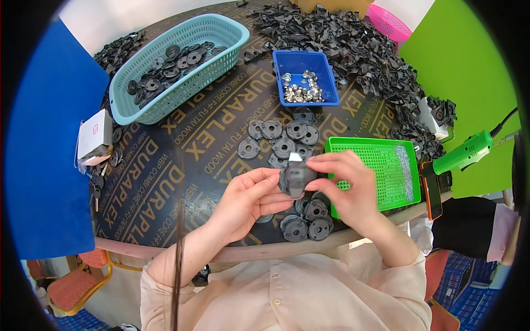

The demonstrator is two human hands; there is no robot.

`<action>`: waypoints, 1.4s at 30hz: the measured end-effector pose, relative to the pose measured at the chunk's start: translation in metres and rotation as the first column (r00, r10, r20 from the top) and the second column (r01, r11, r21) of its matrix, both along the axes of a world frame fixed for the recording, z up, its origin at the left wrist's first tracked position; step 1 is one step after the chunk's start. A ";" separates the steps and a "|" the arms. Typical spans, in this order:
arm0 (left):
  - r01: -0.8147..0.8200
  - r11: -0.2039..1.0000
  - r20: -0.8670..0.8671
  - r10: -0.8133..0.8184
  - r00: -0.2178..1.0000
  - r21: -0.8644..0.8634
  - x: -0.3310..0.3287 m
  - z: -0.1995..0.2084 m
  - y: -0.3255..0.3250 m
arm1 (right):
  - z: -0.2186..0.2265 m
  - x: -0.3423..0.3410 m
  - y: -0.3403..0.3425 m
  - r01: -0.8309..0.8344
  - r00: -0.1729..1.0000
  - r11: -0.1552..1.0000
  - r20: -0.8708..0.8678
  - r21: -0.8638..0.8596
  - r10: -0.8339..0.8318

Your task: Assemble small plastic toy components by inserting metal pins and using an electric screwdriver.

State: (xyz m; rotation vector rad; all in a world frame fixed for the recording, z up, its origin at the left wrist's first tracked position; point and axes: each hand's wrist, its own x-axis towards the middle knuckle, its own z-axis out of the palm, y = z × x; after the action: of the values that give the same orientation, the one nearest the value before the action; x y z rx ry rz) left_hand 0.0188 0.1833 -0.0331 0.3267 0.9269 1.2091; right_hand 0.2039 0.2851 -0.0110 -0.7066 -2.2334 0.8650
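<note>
Above the near part of the table, a dark plastic part (298, 177) with a pale, shiny top edge is held between my two hands. My left hand (245, 201) grips its left side, thumb on top and fingers beneath. From the right, the bent fingers and thumb of my right hand (350, 185) pinch it. A rounded dark edge shows by my left fingertips; whether it is a separate piece I cannot tell. Black round discs with centre holes lie just beyond my hands, such as this disc (249, 148), and more discs (295, 229) are heaped nearer me.
A green perforated tray (367, 143) holding small screws (404, 174) is at right, beside an orange-edged phone (431, 193) and green electric screwdriver (466, 153). Farther stand a blue bin (281, 77) of metal caps and a teal basket (212, 71) of discs. Black parts (353, 44) cover the far right.
</note>
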 end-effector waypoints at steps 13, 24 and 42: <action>0.052 0.998 -0.023 -0.051 0.998 0.028 0.001 0.000 -0.001 | -0.002 -0.002 -0.003 -0.032 0.996 0.999 0.082 -0.004 0.032; 0.064 0.997 0.011 -0.064 0.998 -0.033 -0.017 0.007 -0.005 | 0.021 -0.006 0.015 -0.204 0.956 0.967 0.180 -0.152 0.230; 0.352 0.877 -0.820 0.448 -0.357 0.326 -0.063 0.014 -0.038 | -0.029 -0.103 0.177 -0.179 0.820 0.981 0.563 0.080 0.104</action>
State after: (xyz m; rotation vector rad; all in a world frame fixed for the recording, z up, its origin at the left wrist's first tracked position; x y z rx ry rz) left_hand -0.0439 0.1450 -0.0189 2.1850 2.1723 0.9445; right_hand 0.1004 0.4622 -0.0403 -0.8150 -2.8686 0.6203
